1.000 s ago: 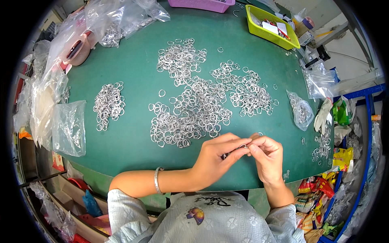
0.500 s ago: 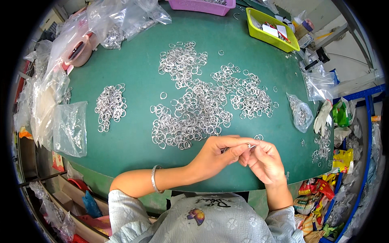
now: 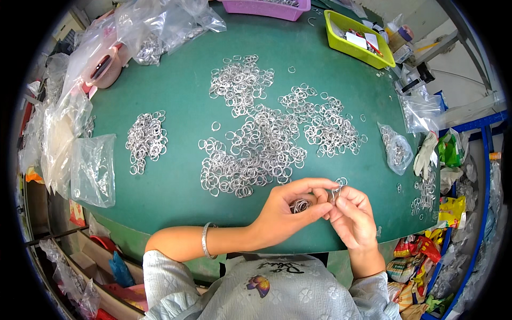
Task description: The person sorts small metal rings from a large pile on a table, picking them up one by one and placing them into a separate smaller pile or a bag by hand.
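In front of me at the table's near side, my left hand [image 3: 290, 205] curls round a small bunch of silver metal rings [image 3: 301, 205]. Its fingertips meet those of my right hand [image 3: 351, 213], which pinches a single ring [image 3: 336, 193] upright between thumb and finger. Another ring [image 3: 341, 182] shows just beyond the fingertips; whether it lies on the table or is held I cannot tell. Just past my hands spreads a large pile of similar rings [image 3: 256, 154], running into heaps at the back [image 3: 240, 80] and right [image 3: 333, 128].
A separate ring heap [image 3: 146, 140] lies left on the green table [image 3: 181, 106]. Clear plastic bags [image 3: 93, 170] line the left edge, beside a pink container [image 3: 106, 69]. Yellow-green [image 3: 352, 48] and purple trays [image 3: 266, 9] stand at the back. A small bag of rings [image 3: 396, 149] sits right.
My left hand has opened a little, so the bunch of rings in it now shows. A ring now stands upright between my fingertips, where it was mostly covered before.
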`<state>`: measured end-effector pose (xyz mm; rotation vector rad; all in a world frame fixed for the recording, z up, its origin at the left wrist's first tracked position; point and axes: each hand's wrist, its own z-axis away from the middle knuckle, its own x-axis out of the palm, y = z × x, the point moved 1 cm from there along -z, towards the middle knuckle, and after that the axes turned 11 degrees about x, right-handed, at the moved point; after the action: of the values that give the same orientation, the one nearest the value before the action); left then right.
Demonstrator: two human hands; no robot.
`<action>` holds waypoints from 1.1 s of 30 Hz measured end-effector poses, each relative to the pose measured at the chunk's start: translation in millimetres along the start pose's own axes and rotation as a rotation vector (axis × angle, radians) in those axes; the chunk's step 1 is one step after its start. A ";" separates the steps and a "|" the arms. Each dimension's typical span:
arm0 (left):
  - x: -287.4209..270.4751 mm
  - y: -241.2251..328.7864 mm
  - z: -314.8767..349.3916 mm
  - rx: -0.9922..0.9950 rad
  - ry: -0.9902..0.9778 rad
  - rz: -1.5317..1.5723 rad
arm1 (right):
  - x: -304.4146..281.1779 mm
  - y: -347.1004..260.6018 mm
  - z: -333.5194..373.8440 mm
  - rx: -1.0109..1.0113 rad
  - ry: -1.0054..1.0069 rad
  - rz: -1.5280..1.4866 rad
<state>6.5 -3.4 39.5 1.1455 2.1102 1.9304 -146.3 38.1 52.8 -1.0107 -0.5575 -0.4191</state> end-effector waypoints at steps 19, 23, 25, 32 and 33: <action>-2.2 2.9 0.7 -0.041 -0.013 -0.044 | 9.1 -0.5 8.3 0.023 -0.020 0.033; -1.9 2.1 1.2 -0.029 0.011 -0.029 | 8.8 0.0 7.5 0.019 -0.027 0.033; -2.1 2.4 1.3 -0.033 0.012 -0.022 | 8.6 0.5 7.2 0.014 -0.030 0.037; -3.3 2.7 2.2 -0.059 0.024 0.012 | 7.9 2.3 5.9 0.009 -0.020 0.063; 0.0 5.0 0.0 -0.076 0.039 0.033 | 7.0 0.5 8.2 0.002 0.007 0.071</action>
<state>8.9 -3.7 43.9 1.1440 2.0301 2.0444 -142.4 45.0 60.2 -1.0240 -0.5141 -0.3592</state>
